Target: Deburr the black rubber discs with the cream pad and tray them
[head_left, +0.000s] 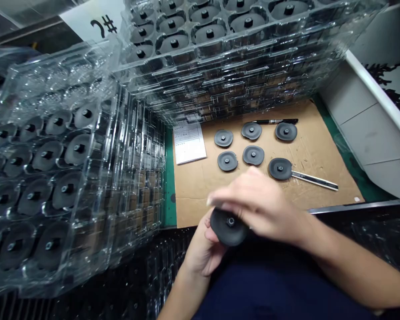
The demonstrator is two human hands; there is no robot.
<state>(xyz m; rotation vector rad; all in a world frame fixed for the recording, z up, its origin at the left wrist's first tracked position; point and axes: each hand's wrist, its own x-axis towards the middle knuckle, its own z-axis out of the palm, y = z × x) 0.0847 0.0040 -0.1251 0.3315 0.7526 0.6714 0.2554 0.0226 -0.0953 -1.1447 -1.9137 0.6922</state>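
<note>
My left hand (203, 246) is low in the view, cupped under a black rubber disc (229, 226) with a central metal-capped stud, and holds it tilted. My right hand (250, 200) is blurred by motion and passes over the disc's upper edge, its fingers reaching across. Whether those fingers grip the disc is hard to tell. Several similar discs (252, 155) lie on a cardboard sheet (193, 195) beyond my hands. A metal-handled tool (315, 180) lies against the nearest one on the right.
Stacked clear plastic trays (133, 178) holding rows of black discs rise at left and far side. A paper sheet (189, 142) and a black marker (276, 121) lie on the cardboard. A green mat (169, 186) edges it. A white-edged grey panel (370, 129) stands at right.
</note>
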